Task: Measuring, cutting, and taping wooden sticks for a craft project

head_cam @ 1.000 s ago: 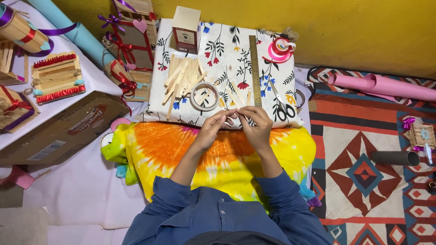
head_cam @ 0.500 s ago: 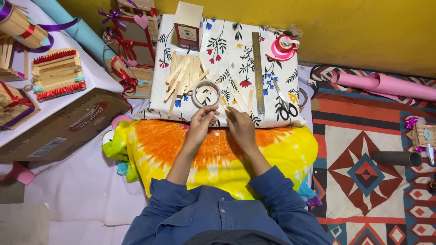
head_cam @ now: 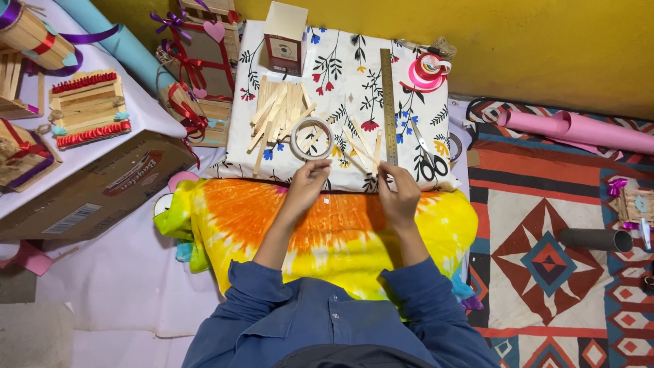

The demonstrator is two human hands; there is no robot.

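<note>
Resting at the near edge of the flowered cloth (head_cam: 340, 65), the left hand (head_cam: 308, 182) has its fingers curled loosely, the fingertips close to the near rim of a roll of tape (head_cam: 311, 138); whether they pinch anything is too small to tell. Well to its right, the right hand (head_cam: 398, 193) sits apart from it, fingers bent downward at the cloth's near edge, touching or just beside a few loose wooden sticks (head_cam: 361, 146) that lie crossed there; I cannot tell if it grips one.

Farther left on the cloth lies a bigger heap of wooden sticks (head_cam: 279, 112), and a long ruler (head_cam: 388, 102) runs from near to far, just right of the loose sticks. A pair of scissors (head_cam: 429, 160) lies near the cloth's right edge, with a pink ribbon spool (head_cam: 428, 70) at the far right corner and a small box (head_cam: 285, 37) standing at the far edge.

Beneath the forearms spreads a tie-dyed orange and yellow cushion (head_cam: 238, 218). To the left stands a cardboard box (head_cam: 95, 194) with small stick-built crafts (head_cam: 87, 109) on a white surface. To the right, a patterned rug (head_cam: 565, 252) holds a pink paper roll (head_cam: 579, 129) and a dark tube (head_cam: 596, 240).
</note>
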